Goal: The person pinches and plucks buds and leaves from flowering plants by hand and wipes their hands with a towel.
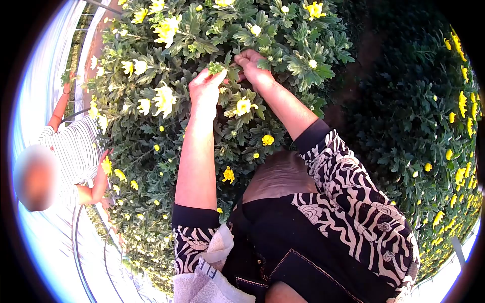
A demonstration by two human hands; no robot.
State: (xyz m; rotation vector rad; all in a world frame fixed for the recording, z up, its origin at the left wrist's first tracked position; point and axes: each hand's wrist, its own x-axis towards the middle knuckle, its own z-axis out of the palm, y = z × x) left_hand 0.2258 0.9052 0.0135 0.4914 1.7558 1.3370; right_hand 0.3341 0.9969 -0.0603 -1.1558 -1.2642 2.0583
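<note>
My left hand [204, 91] is closed, thumb and fingers pinching small green chrysanthemum buds [216, 67] with little leaves. Just to its right, my right hand [255, 69] reaches into the foliage with its fingers bent together; whatever lies between its fingertips is hidden among leaves. Both hands work in a dense chrysanthemum plant [202, 30] with dark green lobed leaves. A pale yellow bloom [243, 106] opens just below my hands, and a whitish bud [255, 30] stands above my right hand.
Another person in a striped shirt [78, 146] is at the left, arms reaching to the plants. A shaded row with yellow flowers [462, 103] runs along the right, past a dark gap [353, 91]. A light towel [212, 278] hangs by my left sleeve.
</note>
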